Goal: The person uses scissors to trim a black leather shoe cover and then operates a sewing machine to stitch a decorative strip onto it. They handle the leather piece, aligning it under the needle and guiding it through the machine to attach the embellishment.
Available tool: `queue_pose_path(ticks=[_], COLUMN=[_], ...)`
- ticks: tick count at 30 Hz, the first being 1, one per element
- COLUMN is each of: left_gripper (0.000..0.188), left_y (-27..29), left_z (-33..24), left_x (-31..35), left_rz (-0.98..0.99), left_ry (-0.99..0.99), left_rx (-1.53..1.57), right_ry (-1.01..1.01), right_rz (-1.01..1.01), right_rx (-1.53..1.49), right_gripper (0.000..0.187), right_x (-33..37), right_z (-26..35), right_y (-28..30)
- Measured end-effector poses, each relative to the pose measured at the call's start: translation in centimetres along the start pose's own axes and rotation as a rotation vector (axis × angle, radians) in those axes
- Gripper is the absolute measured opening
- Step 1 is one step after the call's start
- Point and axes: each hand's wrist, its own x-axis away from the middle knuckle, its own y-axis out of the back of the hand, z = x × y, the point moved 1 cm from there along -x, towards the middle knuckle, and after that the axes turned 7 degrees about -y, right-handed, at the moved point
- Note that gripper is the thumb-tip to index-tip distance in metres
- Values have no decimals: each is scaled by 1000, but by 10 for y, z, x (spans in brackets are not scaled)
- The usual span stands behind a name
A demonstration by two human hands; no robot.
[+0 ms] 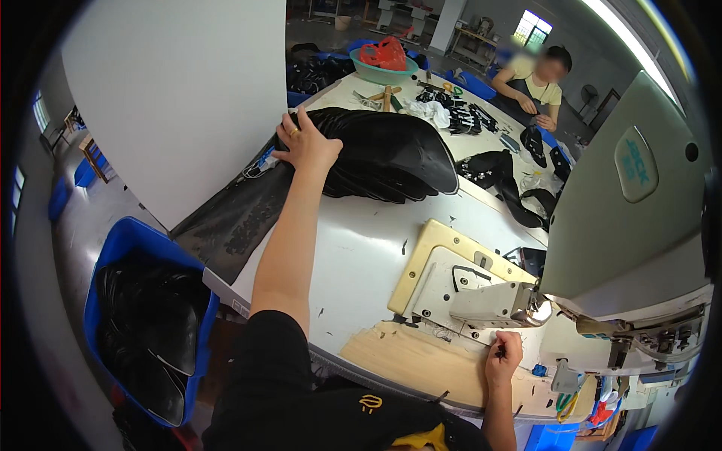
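My left hand point(307, 146) reaches far forward, its fingers spread over the left end of a stack of black leather-like pieces point(391, 154). The stack lies on the white sewing table, its curved edges layered. My right hand point(504, 359) is closed at the near edge of the sewing machine's bed, below the metal head of the arm point(496, 304). Something small and dark shows between its fingers, too little of it to name. The machine's large grey-green body point(628, 195) rises on the right.
A blue bin point(143, 225) with black pieces stands at the lower left, beside a white panel point(173, 98). Across the table a person point(538, 86) handles dark pieces. A green basin point(383, 74) with a red bag, tools and black scraps lie at the back.
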Motion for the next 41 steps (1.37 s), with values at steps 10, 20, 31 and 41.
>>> queue_pose_path(ticks=[10,20,31,41], left_gripper=[115,100,89,85], left_y=[-17,25,107,110], left_z=[49,115,244,168], left_x=[-7,-10,15,109], left_rz=[104,-240,-487,-787], left_ry=[497,318,307,673], left_rx=[901,982,534,1039], right_ry=[-47,21,13,-26], right_rz=[-20,-9,3,37], right_rx=[-12,-40,-77,-58], right_gripper=[19,26,28,28], right_x=[0,4,3,5], right_z=[3,-2,-6,-3], right_y=[-3,-1,-5,1])
